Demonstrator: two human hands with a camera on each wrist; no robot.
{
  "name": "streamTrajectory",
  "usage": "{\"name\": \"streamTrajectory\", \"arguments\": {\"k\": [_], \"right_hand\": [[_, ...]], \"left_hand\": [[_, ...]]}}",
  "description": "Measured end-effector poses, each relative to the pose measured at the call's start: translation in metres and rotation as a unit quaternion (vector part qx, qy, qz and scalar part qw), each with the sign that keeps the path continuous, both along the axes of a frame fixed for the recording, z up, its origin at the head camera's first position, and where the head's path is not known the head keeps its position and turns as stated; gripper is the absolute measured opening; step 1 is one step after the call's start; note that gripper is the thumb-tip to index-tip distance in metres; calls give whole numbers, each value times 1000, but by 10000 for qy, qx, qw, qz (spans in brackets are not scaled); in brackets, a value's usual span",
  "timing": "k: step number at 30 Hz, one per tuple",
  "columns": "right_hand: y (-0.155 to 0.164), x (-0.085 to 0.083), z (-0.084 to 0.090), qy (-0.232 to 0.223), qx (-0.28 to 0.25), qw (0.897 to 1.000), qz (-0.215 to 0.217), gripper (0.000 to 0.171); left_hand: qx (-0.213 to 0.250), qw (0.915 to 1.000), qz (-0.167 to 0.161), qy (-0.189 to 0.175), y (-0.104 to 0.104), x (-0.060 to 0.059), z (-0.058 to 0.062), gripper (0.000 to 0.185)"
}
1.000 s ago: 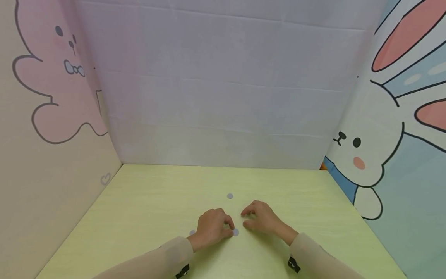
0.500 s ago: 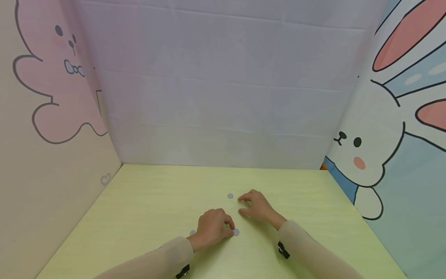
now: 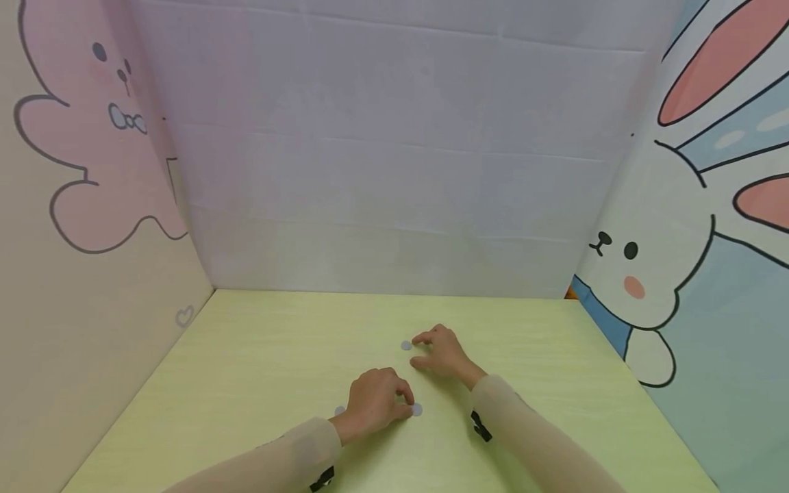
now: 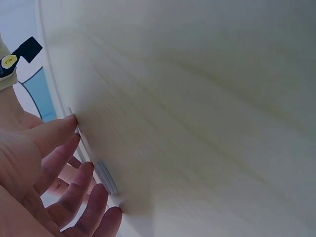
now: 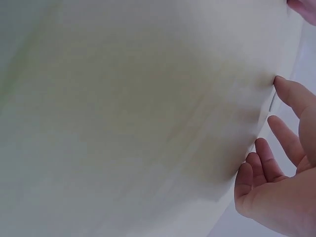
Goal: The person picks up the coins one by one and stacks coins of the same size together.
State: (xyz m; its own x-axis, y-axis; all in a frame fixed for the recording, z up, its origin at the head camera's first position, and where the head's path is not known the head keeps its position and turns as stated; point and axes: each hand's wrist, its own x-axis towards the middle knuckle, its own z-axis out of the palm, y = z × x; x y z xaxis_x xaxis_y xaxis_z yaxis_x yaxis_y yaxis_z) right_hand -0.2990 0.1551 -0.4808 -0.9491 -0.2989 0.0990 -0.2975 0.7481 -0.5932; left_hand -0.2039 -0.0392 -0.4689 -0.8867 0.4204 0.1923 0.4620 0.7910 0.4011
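Three small grey discs lie on the table [image 3: 271, 356]. At the front centre disc [image 3: 417, 409], my left hand [image 3: 373, 400] rests with its thumb and index fingertips at the disc's near edge. The front left disc [image 3: 340, 411] is partly covered by my left wrist; in the left wrist view a grey disc [image 4: 105, 177] near the other fingers looks thick and layered. My right hand [image 3: 441, 355] reaches toward the far disc [image 3: 406, 345], thumb and index spread, index tip close to its right edge. Whether it touches is unclear.
A pale back wall [image 3: 394, 157] closes off the far side of the table. Side walls carry a pink cartoon figure [image 3: 117, 178] on the left and a white rabbit [image 3: 653, 274] on the right.
My right hand has moved away from the front centre disc, forward and left to the far disc. The left hand and the discs have stayed in place.
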Motion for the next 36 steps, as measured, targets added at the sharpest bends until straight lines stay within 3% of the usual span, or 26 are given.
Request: {"name": "streamTrajectory", "arguments": {"k": [15,36], "right_hand": [[-11,-12,-6,202,113,9997,-75,31],[-17,-21,-7,369,232,9988,-202,15]], "left_hand": [[-53,10000,-11,-38,0,-1,-1,11],[212,9996,-88,-147,-3,0,-1,11]]}}
